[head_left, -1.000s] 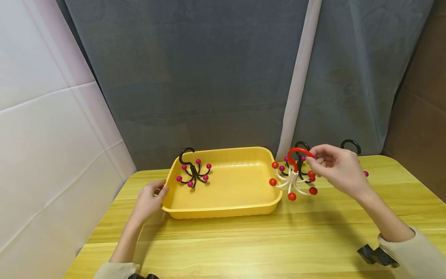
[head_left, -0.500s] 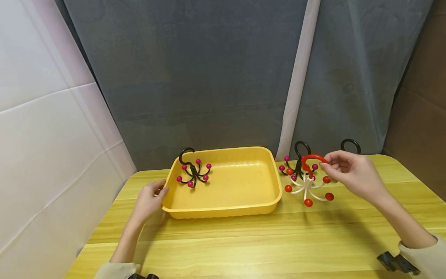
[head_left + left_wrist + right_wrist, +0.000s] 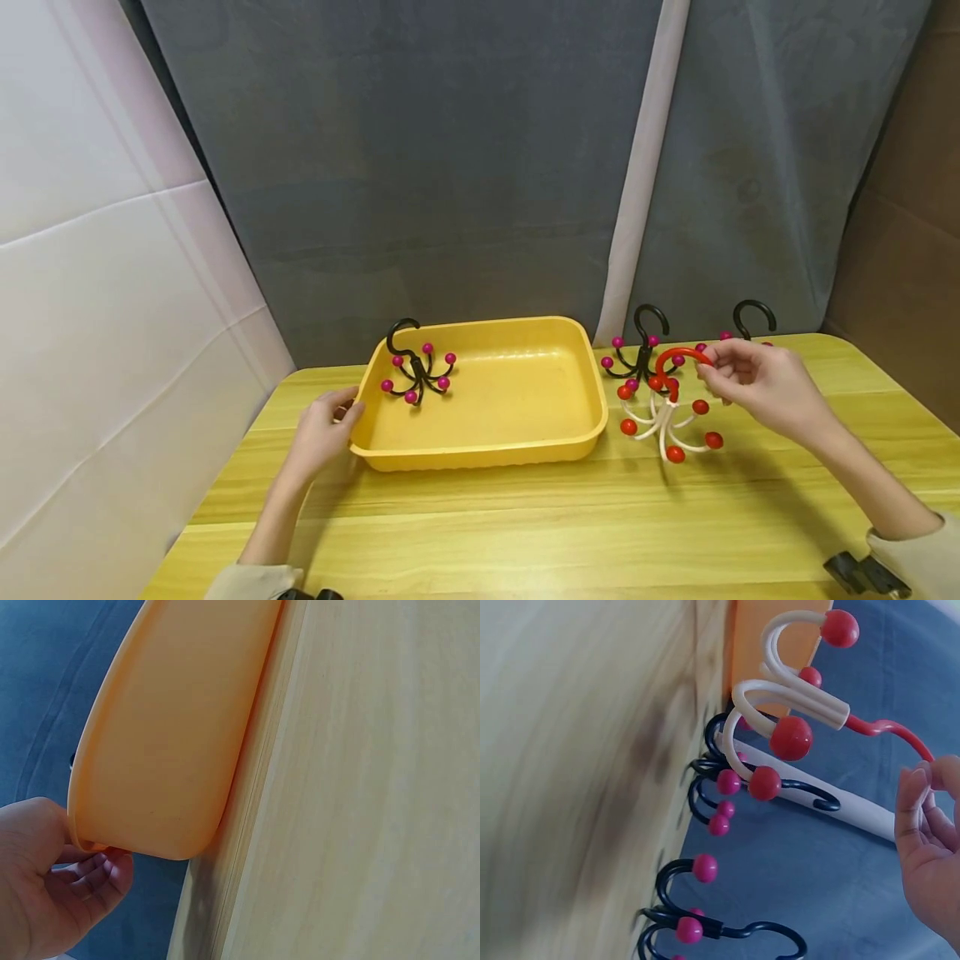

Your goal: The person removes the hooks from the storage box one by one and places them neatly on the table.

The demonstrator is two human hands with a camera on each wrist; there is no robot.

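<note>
My right hand (image 3: 768, 385) pinches the end of the red hook on a white multi-arm hanger (image 3: 666, 421) with red ball tips. In the right wrist view this white hanger (image 3: 802, 701) hangs above the table. On the left, my left hand (image 3: 322, 427) grips the left rim of a yellow tray (image 3: 495, 457), thumb and fingers at the edge; the left wrist view shows the tray (image 3: 172, 735) from outside. Inside the tray's left part stands a black hanger (image 3: 417, 367) with pink ball tips.
Behind the white hanger stands another black hanger (image 3: 643, 354) with pink balls, right of the tray. A further black hanger (image 3: 752, 317) is partly hidden by my right hand. All rest on a wooden table (image 3: 525, 533), backed by a grey curtain (image 3: 450, 167).
My right hand has carried the white hanger rightward, away from the tray's right edge, and then lower and nearer. The left hand and tray have stayed in place.
</note>
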